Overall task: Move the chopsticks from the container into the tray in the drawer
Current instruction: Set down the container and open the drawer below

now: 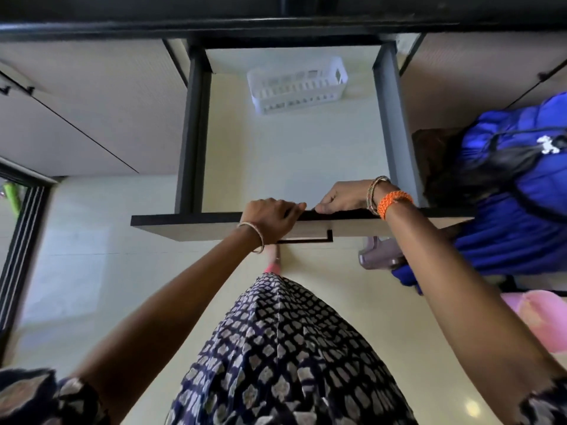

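Observation:
A drawer with dark side rails and a pale floor stands pulled out in front of me. At its far end lies a white slotted plastic tray with nothing visible inside. My left hand curls over the top edge of the drawer front, just above the thin black handle. My right hand grips the same edge from the inner side, close beside the left. No chopsticks and no container are in view.
A person in a blue top crouches close on the right, against the drawer's right rail. Pale cabinet fronts flank the drawer. A pink object lies on the cream floor at the right, a dark door frame at the left.

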Tool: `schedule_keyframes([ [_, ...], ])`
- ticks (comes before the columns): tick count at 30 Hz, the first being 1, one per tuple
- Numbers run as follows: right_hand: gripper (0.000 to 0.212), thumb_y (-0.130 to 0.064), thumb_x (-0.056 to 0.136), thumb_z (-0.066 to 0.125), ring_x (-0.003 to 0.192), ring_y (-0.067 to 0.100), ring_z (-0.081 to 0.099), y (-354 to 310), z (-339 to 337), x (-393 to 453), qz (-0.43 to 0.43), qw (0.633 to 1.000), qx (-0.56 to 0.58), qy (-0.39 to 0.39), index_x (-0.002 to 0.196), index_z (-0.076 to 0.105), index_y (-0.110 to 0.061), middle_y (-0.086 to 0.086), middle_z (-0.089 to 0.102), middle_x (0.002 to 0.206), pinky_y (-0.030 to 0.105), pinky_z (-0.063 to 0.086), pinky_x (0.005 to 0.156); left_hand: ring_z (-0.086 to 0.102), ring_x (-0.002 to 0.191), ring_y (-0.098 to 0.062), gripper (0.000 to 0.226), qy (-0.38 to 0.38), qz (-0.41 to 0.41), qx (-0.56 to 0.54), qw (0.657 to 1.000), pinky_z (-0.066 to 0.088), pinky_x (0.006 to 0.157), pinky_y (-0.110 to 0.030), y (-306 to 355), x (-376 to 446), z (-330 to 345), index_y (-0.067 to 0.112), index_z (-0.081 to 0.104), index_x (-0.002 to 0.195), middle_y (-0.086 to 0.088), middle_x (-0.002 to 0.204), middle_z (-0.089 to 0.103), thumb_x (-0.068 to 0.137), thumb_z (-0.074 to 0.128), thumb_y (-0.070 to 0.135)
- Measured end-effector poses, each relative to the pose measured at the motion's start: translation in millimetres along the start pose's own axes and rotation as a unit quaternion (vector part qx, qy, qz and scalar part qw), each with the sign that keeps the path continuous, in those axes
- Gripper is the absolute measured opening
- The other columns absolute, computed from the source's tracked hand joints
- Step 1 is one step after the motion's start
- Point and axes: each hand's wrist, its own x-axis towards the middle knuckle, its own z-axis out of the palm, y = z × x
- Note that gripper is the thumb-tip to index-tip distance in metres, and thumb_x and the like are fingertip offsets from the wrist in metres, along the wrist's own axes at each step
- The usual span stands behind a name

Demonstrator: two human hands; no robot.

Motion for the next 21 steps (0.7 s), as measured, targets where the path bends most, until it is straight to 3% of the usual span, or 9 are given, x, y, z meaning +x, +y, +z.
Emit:
schedule_keyframes([
  [1, 0.036, -0.047, 0.094, 0.048, 0.084, 0.01, 0.053, -1, 2, -2, -0.008, 1.0, 0.001, 0.025, 0.069, 0.063, -0.027, -0.015, 0.057, 0.083, 0.025, 0.04, 0.08, 0.057, 0.068, -0.03, 0.051, 0.009, 0.001, -0.001, 1.0, 0.03, 0.058, -0.03, -1, 0, -1, 0.022, 0.041, 0.061, -0.001, 0.058, 0.05, 0.092, 0.02, 0.057],
  [3, 0.043, -0.046, 0.095, 0.046, 0.067, 0.004, 0.044, -4, 0, -3, -0.01, 0.999, 0.009, 0.045, 0.056, 0.049, -0.029, -0.015, 0.045, 0.07, 0.021, 0.036, 0.065, 0.052, 0.065, -0.028, 0.054, -0.02, -0.016, -0.002, 1.0, 0.029, 0.058, -0.03, 1, 8, -7, 0.019, 0.04, 0.058, 0.001, 0.054, 0.046, 0.091, 0.019, 0.057],
  [7, 0.029, -0.048, 0.091, 0.054, 0.122, 0.018, 0.052, -10, -13, -1, 0.006, 1.0, 0.011, -0.003, 0.088, 0.07, -0.023, -0.006, 0.057, 0.13, 0.037, 0.037, 0.109, 0.057, 0.084, -0.031, 0.055, -0.136, -0.056, -0.039, 0.988, 0.034, 0.067, -0.03, 1, 25, -16, 0.022, 0.056, 0.068, -0.005, 0.073, 0.06, 0.091, 0.022, 0.058],
  [10, 0.043, -0.045, 0.088, 0.06, 0.125, 0.021, 0.052, -14, -14, 0, 0.047, 0.997, 0.022, -0.053, 0.124, 0.063, -0.021, -0.003, 0.056, 0.136, 0.044, 0.046, 0.098, 0.052, 0.115, -0.03, 0.054, -0.228, -0.085, -0.086, 0.966, 0.039, 0.09, -0.035, -1, 26, -13, 0.019, 0.059, 0.116, -0.01, 0.125, 0.059, 0.091, 0.029, 0.056],
  [12, 0.041, -0.043, 0.088, 0.061, 0.116, 0.018, 0.058, -14, -22, 3, 0.062, 0.99, 0.031, -0.123, 0.122, 0.064, -0.019, -0.001, 0.061, 0.13, 0.044, 0.05, 0.094, 0.054, 0.114, -0.031, 0.046, -0.285, -0.097, -0.128, 0.945, 0.042, 0.092, -0.034, -4, 34, -15, 0.014, 0.061, 0.111, -0.01, 0.123, 0.06, 0.091, 0.037, 0.049],
  [14, 0.039, -0.045, 0.09, 0.057, 0.102, 0.016, 0.064, -19, -43, 14, 0.062, 0.99, 0.016, -0.123, 0.117, 0.066, -0.018, 0.001, 0.069, 0.116, 0.031, 0.052, 0.086, 0.064, 0.091, -0.028, 0.032, -0.31, -0.115, -0.198, 0.923, 0.046, 0.071, -0.028, -11, 53, -29, 0.014, 0.066, 0.095, -0.01, 0.106, 0.068, 0.093, 0.042, 0.034],
  [16, 0.04, -0.041, 0.092, 0.053, 0.103, 0.019, 0.063, -27, -72, 29, 0.044, 0.999, -0.029, 0.013, 0.121, 0.063, -0.017, 0.004, 0.067, 0.12, 0.019, 0.051, 0.077, 0.067, 0.081, -0.026, 0.023, -0.233, -0.12, -0.219, 0.94, 0.048, 0.067, -0.029, -22, 84, -48, 0.012, 0.066, 0.092, -0.011, 0.105, 0.07, 0.091, 0.045, 0.022],
  [18, 0.043, -0.032, 0.094, 0.05, 0.125, 0.026, 0.051, -33, -102, 51, 0.015, 0.98, -0.06, 0.19, 0.132, 0.055, -0.014, 0.009, 0.054, 0.139, 0.027, 0.044, 0.099, 0.063, 0.1, -0.031, 0.023, -0.06, -0.091, -0.148, 0.983, 0.05, 0.085, -0.036, -35, 121, -64, 0.011, 0.066, 0.101, -0.012, 0.112, 0.067, 0.088, 0.048, 0.015],
  [21, 0.05, -0.02, 0.092, 0.047, 0.134, 0.03, 0.041, -39, -150, 80, 0.027, 0.956, -0.086, 0.28, 0.141, 0.041, -0.013, 0.009, 0.04, 0.148, 0.037, 0.036, 0.108, 0.05, 0.119, -0.032, 0.035, 0.037, -0.097, -0.086, 0.991, 0.044, 0.096, -0.041, -54, 179, -87, 0.012, 0.049, 0.124, -0.013, 0.13, 0.055, 0.09, 0.047, 0.019],
])
